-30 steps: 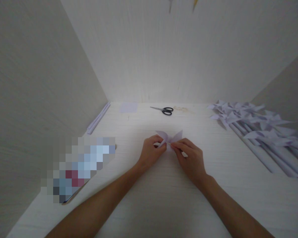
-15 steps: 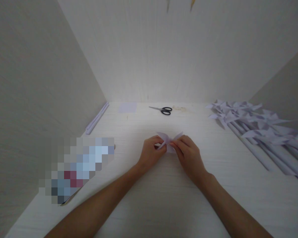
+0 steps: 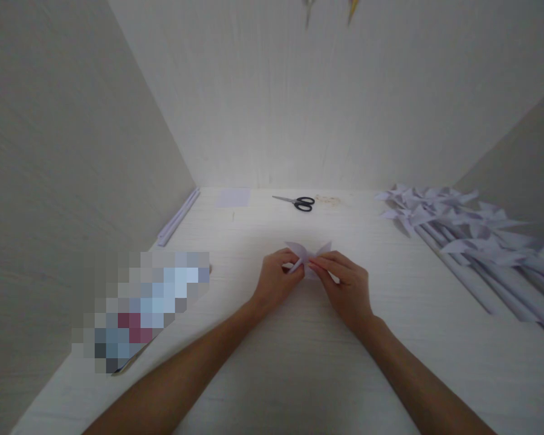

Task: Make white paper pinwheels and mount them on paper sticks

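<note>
Left hand (image 3: 276, 283) and right hand (image 3: 344, 287) pinch the folded paper (image 3: 307, 254) (lilac), long axis left-right, tips pointing far.

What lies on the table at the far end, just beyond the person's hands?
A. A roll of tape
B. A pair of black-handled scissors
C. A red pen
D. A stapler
B: a pair of black-handled scissors lies near the back wall, beyond the left hand and right hand, which both pinch a folded pale purple paper piece.
</note>
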A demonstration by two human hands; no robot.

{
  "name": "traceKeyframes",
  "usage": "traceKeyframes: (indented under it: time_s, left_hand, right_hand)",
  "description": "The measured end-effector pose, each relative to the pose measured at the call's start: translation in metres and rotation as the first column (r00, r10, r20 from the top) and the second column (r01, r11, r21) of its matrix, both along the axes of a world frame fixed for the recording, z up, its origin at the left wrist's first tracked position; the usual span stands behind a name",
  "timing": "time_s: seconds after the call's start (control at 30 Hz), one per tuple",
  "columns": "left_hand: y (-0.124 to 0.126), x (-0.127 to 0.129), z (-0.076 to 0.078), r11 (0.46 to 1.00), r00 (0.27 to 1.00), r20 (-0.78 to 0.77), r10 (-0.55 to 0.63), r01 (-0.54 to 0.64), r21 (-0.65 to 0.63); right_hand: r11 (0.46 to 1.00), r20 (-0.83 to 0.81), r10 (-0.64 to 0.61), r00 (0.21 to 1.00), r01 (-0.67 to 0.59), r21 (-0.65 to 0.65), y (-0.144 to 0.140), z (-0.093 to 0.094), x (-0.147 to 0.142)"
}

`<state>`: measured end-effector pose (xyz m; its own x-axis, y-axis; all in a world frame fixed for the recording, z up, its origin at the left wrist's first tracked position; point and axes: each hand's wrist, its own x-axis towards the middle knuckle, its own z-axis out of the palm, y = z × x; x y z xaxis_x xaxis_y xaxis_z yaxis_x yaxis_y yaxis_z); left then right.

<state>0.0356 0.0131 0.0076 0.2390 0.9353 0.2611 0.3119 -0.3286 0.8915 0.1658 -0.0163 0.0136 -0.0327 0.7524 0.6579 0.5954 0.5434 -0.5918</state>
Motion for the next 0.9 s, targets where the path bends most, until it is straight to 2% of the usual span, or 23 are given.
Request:
traceKeyframes:
  time_s: [0.1, 0.37, 0.67, 0.9]
  left_hand:
    - [0.0005, -0.0006, -0.0012, 1.0, 1.0, 0.015, -0.002, 0.003, -0.009]
    - [0.0006, 0.0002, 0.0004, 0.999, 0.999, 0.011, 0.04, -0.04, -0.015]
    - [0.0014, 0.0007, 0.0034, 0.996, 0.998, -0.015, 0.069, -0.07, -0.061]
    - [0.002, 0.0006, 0.0055, 0.991, 0.996, 0.042, 0.077, -0.072, -0.109]
  right_hand:
    - [1.0, 0.027, 0.015, 1.0, -0.015, -0.008, -0.001, 0.0, -0.0009]
    - [0.997, 0.08, -0.079, 0.994, 0.079, -0.002, 0.0006, -0.0032, 0.0026]
    - [0.995, 0.091, -0.104, 0.99, 0.104, 0.006, 0.0011, -0.0047, 0.0026]
    - [0.993, 0.09, -0.117, 0.989, 0.117, -0.002, -0.0002, -0.0047, 0.0016]
